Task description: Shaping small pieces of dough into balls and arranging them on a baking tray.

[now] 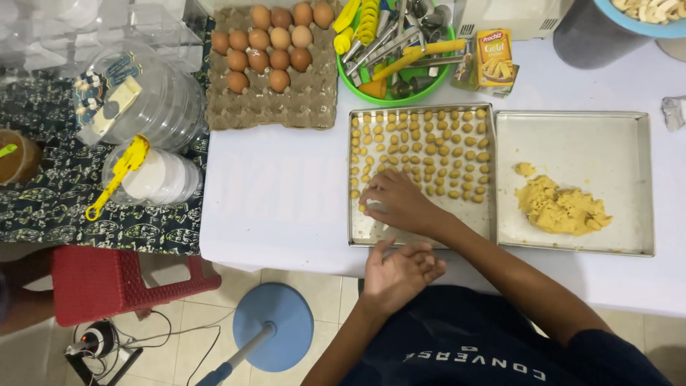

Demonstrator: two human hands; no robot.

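Note:
My right hand (399, 201) reaches over the left metal baking tray (371, 232), its fingertips pinching a small yellow dough ball (362, 209) at the tray's front-left part. Rows of several dough balls (429, 146) fill the far part of that tray. My left hand (401, 273) hovers palm-up at the table's front edge just below the tray, fingers loosely apart, nothing visible in it. A second metal tray (629, 143) to the right holds a lump of yellow dough (561, 207).
An egg carton (300, 107) with brown eggs, a green basket of utensils (386, 89) and a yellow box (494, 61) stand at the back. Clear plastic jars (161, 107) sit on the left. A red stool (107, 282) and a blue fan base (275, 325) stand on the floor.

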